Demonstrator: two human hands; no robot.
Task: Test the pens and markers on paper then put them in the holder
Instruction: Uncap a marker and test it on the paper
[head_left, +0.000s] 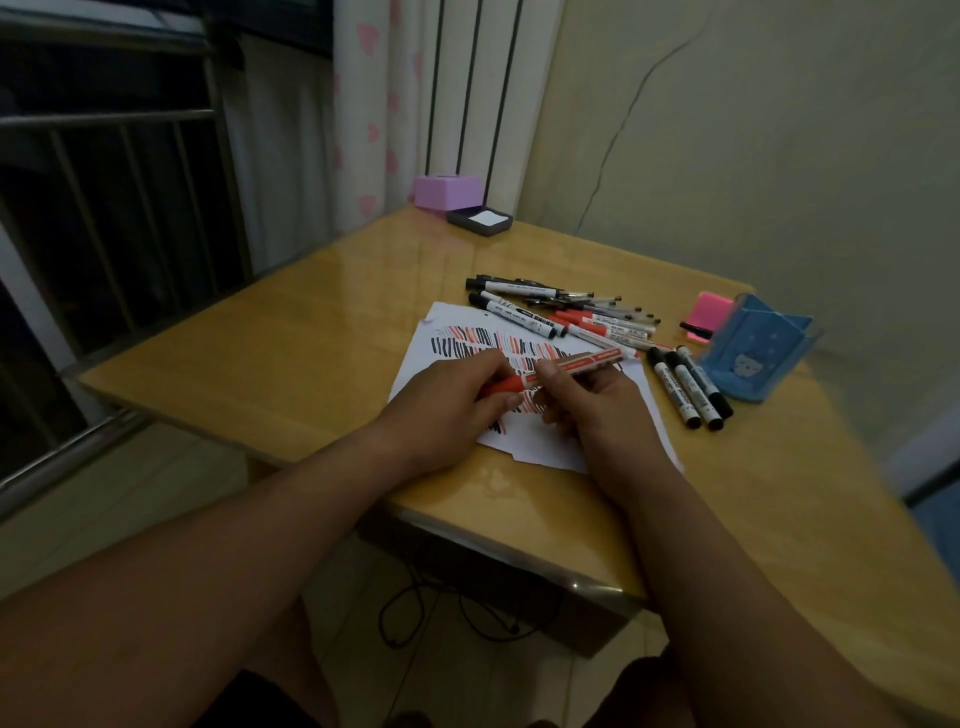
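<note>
Left hand (448, 396), right hand (597, 408) both grip red marker (582, 362)

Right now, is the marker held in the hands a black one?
No, the marker gripped by the left hand and the right hand has a red cap and a red-labelled barrel.

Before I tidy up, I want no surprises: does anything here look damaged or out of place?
A thin dark line, perhaps a crack, runs up the wall. The paper's near edge looks ragged. The holder looks empty; pens lie loose beside it.
</note>
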